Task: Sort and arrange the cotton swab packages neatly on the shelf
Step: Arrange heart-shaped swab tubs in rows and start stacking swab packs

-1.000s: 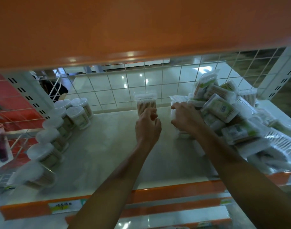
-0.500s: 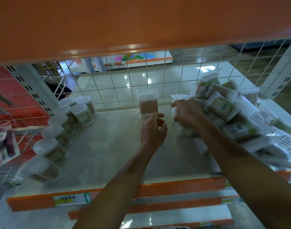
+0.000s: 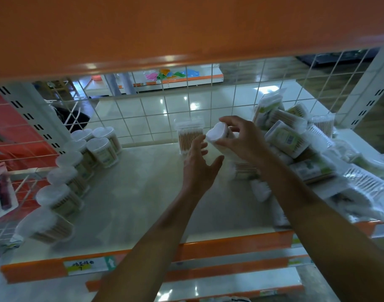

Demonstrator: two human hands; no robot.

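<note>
Right hand (image 3: 244, 141) has come up out of the pile (image 3: 295, 147) since half a second back. It now holds a white-lidded tub (image 3: 219, 134) lifted clear of the shelf (image 3: 132, 199), fingers curled round its body, lid tilted toward the left. Left hand (image 3: 197, 171) has moved in under the tub, fingers spread and relaxed, thumb out, holding nothing. It is just beside the tub; contact cannot be told.

Shelf board is pale grey-beige, slightly mottled, with a dull sheen. Row of tubs (image 3: 62, 177) runs along its left side, upright, white lids up; the front ones are blurred. Clear box (image 3: 188, 136) of swabs stands upright at back centre, just in front of the wire grid (image 3: 156, 110). The pile covers the right half: bags and boxes tilted, overlapping, spilling down to the front edge. Orange front strip (image 3: 230, 245) carries a price label (image 3: 78, 266); a lower shelf (image 3: 208, 277) with its own orange edge shows beneath.

Upper shelf (image 3: 186, 29), orange underside, fills the top of the view. White slotted uprights stand at left (image 3: 27, 118) and right (image 3: 370, 99).

Through the grid: glossy white tiled floor (image 3: 186, 99) with light reflections, and a far rack (image 3: 171, 81) with coloured items (image 3: 171, 73) on it. Far left, red hanging goods (image 3: 3, 192) on a wire panel, too blurred to read.
</note>
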